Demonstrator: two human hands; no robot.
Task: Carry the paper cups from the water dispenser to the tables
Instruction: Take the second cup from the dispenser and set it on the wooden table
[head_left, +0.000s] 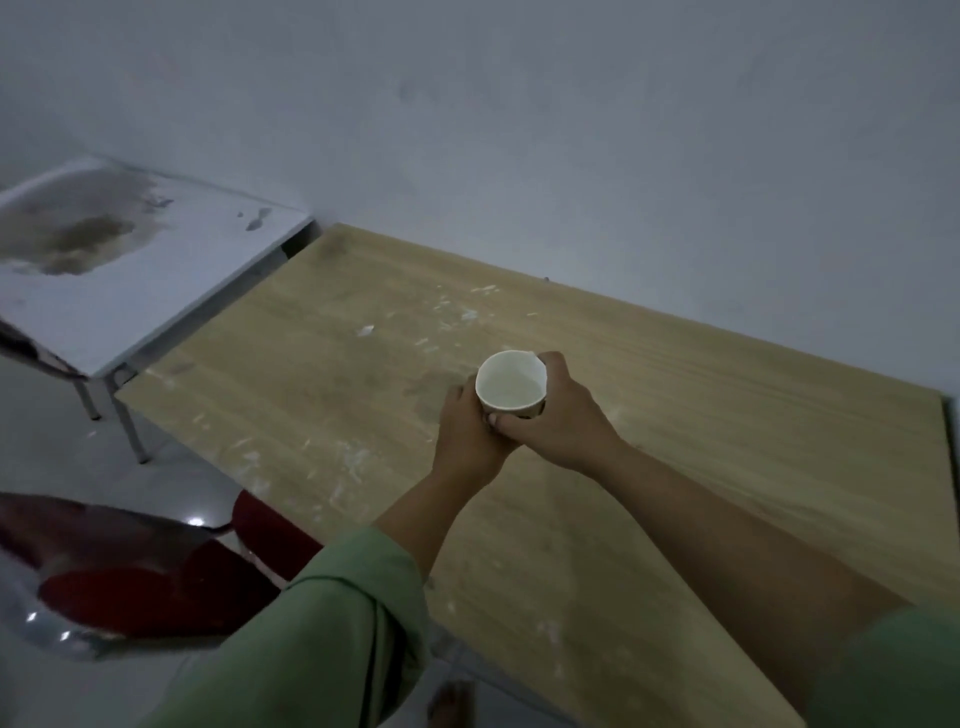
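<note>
paper cup held in both hands over wooden table

a white paper cup (511, 385) with an open top is held upright above the light wood-grain tabletop (727, 415), near its middle. the left hand (464, 441) is wrapped round the cup's left side and base, fingers curled. the right hand (557, 421) is wrapped round the right side, thumb at the front lower wall, fingers behind the rim. a dark printed patch is seen low on the cup wall; no writing can be read. whether the cup touches the table cannot be told. white flecks are scattered on the tabletop. a stained white table (130, 280) stands just beside it at the left. red-seated chairs (156, 592) are seen lower left. green sleeves (332, 623) are worn.
</note>
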